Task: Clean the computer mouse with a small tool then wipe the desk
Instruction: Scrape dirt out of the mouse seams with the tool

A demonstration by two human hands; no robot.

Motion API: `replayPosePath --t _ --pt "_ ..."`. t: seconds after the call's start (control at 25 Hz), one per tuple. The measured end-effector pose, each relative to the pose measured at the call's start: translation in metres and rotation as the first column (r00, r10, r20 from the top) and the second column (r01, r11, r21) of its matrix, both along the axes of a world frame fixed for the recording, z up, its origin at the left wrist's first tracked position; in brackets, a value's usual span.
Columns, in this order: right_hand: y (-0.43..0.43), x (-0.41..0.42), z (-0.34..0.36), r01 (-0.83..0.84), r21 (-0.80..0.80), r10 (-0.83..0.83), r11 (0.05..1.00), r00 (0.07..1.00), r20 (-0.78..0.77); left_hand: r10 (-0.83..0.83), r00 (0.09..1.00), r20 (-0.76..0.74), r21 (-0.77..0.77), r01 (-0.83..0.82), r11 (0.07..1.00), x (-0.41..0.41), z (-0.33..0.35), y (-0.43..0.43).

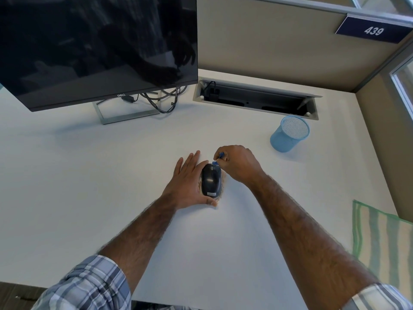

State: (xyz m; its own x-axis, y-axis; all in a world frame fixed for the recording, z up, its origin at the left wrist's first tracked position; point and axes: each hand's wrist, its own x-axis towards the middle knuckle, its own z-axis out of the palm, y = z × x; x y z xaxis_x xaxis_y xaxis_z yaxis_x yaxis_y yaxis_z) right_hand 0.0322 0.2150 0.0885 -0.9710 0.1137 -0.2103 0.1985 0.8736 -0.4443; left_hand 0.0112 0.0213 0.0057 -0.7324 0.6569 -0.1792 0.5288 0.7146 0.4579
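A black computer mouse lies on the white desk near its middle, with brownish crumbs scattered around it. My left hand lies flat against the mouse's left side, fingers straight, thumb curved round its near end. My right hand pinches a small blue tool; the tool's tip touches the front of the mouse near the buttons. A green-and-white striped cloth lies on the desk at the right edge.
A black monitor on a silver stand fills the back left, with cables behind it. An open cable tray is set into the desk at the back. A blue mesh cup stands right of the hands. Partition walls close the back and right.
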Motion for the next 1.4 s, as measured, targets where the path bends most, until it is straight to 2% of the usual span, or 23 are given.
replayPosePath --t 0.12,0.32,0.44,0.56,0.72,0.88,1.08,1.4 --pt "-0.001 0.001 0.002 -0.006 -0.019 0.006 1.0 1.0 -0.003 0.007 1.0 0.016 0.008 -0.007 1.0 -0.001 0.001 0.0" --pt "-0.01 0.001 0.012 -0.139 -0.103 0.14 0.985 0.99 0.007 0.009 0.999 0.038 0.028 -0.01 1.0 0.001 0.003 0.0" --pt "-0.011 -0.004 0.013 -0.196 -0.058 0.2 0.979 0.977 0.07 0.008 0.999 0.042 0.032 -0.009 0.999 0.0 0.003 0.0" --pt "-0.009 -0.011 0.013 -0.189 0.01 0.188 0.982 0.981 0.047 0.013 0.999 0.041 0.028 -0.014 1.0 0.0 0.004 -0.001" --pt "-0.006 -0.016 0.014 -0.21 -0.088 0.218 0.974 0.972 0.092 0.012 0.999 0.036 0.023 -0.013 1.0 0.0 0.004 -0.001" --pt "0.004 -0.017 0.007 -0.135 -0.042 0.137 0.99 0.988 0.071 0.018 1.0 0.021 0.028 -0.018 0.999 0.0 0.003 -0.001" --pt "0.006 -0.019 0.003 -0.059 -0.216 0.076 0.975 0.995 0.072 0.017 1.0 0.007 0.026 -0.017 1.0 0.001 0.003 0.0" --pt "0.01 -0.017 -0.003 0.029 -0.221 -0.027 0.975 1.0 0.01 0.027 0.999 0.017 0.034 -0.028 0.999 0.001 0.006 -0.001"
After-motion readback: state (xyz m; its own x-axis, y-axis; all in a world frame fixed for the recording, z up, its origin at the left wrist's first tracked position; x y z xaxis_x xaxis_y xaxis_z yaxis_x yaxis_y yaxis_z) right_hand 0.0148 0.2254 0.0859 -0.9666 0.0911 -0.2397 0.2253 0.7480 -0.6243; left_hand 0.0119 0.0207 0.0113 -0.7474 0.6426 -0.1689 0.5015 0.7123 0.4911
